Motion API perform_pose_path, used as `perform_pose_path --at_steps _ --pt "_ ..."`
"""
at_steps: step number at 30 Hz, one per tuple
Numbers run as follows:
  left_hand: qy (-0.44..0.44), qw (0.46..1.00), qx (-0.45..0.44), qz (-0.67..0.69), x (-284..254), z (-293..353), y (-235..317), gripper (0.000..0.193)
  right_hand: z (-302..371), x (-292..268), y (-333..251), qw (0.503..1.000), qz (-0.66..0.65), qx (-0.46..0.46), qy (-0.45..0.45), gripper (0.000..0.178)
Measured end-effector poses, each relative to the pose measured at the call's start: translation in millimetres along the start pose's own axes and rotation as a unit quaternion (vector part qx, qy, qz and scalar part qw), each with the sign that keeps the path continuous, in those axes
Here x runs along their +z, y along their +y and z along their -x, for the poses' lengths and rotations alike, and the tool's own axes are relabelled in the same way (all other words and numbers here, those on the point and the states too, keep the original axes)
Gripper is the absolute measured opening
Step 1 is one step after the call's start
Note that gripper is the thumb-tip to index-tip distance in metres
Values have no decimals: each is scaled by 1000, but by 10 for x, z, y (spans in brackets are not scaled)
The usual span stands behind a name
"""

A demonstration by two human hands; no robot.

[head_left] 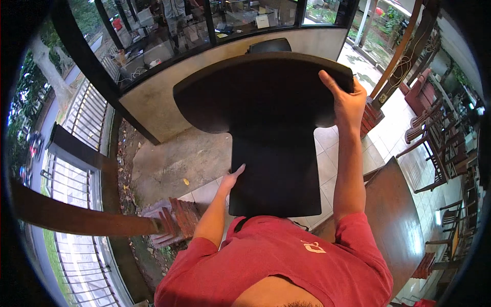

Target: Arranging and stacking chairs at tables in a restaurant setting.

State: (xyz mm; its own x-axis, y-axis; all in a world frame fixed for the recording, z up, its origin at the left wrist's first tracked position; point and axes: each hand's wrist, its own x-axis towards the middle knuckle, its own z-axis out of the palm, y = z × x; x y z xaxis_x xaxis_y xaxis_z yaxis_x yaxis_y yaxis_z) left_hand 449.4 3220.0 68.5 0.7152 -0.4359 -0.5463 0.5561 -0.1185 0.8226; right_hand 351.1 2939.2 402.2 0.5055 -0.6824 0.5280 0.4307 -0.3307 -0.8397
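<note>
A black chair (273,138), seen as a wide curved panel with a narrower flat panel below it, lies in front of my body. Its near edge meets the front of my red shirt. My right hand (349,100) is closed round the far right corner of the wide panel, thumb on the upper face and fingers partly hidden behind the edge. Lower down, my left hand (232,180) grips the left side of the narrow panel. Only its thumb and the back of the hand show there; the other fingers are underneath. Whatever lies beneath the panels is hidden.
A brown wooden table (396,215) stands close on my right. Wooden chairs (432,146) line the far right. Brick pillar bases (179,217) rise at left and right. Ahead is a low wall (153,110) under windows, with another black object (270,45) before it.
</note>
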Motion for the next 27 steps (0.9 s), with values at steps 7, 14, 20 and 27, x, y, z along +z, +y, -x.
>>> perform_pose_path --at_steps 7,14,20,27 --pt "1 995 89 -47 6 -848 262 76 -785 47 224 998 40 -31 28 29" --pt "33 992 84 -88 245 -1400 407 88 -1509 -96 558 998 58 -1 28 37" --pt "45 991 73 -104 440 -1725 408 106 -1974 -102 1177 996 84 -10 7 46" --pt "90 992 25 -88 861 -2124 564 101 -2661 -154 1953 996 75 37 -38 46"
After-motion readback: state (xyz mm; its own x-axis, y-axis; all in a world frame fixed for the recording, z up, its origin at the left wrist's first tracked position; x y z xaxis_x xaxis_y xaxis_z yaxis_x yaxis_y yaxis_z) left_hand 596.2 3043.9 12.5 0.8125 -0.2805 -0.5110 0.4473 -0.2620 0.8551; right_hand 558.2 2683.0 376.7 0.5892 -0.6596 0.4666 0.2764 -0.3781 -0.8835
